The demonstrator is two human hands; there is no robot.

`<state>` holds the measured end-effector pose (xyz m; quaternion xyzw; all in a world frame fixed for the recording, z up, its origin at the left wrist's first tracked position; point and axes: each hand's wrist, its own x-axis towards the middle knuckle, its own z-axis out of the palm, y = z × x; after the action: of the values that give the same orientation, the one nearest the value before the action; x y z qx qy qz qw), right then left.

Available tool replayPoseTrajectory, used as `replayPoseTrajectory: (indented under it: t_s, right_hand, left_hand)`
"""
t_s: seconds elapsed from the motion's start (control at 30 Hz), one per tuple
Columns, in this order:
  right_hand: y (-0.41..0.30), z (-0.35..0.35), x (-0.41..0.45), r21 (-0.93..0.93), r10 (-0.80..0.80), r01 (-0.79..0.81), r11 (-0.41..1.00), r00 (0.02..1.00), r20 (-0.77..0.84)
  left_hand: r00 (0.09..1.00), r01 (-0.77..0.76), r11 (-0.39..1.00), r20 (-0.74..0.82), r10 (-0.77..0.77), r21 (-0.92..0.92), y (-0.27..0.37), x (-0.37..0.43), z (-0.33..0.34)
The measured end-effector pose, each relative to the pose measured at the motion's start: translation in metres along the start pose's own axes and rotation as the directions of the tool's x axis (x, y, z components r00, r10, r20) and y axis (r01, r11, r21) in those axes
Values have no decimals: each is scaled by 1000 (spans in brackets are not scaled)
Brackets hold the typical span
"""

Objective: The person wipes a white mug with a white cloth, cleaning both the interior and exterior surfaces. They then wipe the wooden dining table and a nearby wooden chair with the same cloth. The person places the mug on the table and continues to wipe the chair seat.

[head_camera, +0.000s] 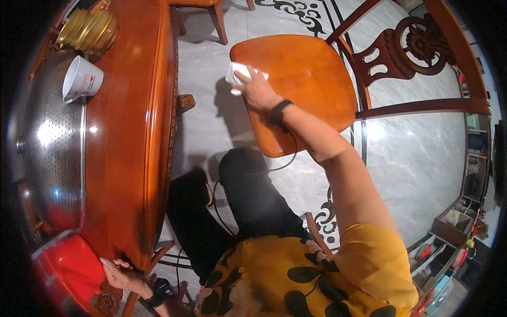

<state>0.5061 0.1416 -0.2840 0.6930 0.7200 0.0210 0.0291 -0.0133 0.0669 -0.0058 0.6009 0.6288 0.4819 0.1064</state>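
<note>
Near the front left edge of a wooden chair's seat [313,71], my right hand [257,88] presses a folded white tissue or cloth [233,75], which partly hangs over the rim. A black band with a cable circles that wrist. My left hand [121,275] is at the lower left, beside a red plastic container [73,263] at the wooden table's [122,130] corner; its fingertips are near the red side, and whether they grip it cannot be told.
On the table stand a perforated metal basin [59,158], a white paper cup [84,79] and gold-coloured vessels [89,29]. The chair's carved back [424,47] rises at the right. A cable hangs across my legs. Open storage bins [451,226] line the far right.
</note>
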Motion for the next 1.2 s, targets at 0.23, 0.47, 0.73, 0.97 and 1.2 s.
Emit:
replayPoseTrajectory:
  t_s: [0.23,0.47,0.73,0.97,1.2]
  right_hand:
    - [-82,-33,-170,286,-92,99,953,995,-39]
    - [-83,-43,-215,316,-76,44,948,993,88]
    - [-24,-25,-77,161,44,-10,987,977,-208]
    - [52,26,44,132,256,-223,966,896,-362]
    - [183,36,50,19,628,-628,778,777,-45]
  left_hand:
    - [996,89,979,3,-90,-185,-7,0,-1]
    - [995,89,975,-16,-94,-205,-1,-2,0]
    - [994,104,988,-24,-108,-116,-21,1,-10]
    - [972,230,970,-69,-224,82,-62,10,-40]
    - [998,47,995,-48,-43,88,22,1,18]
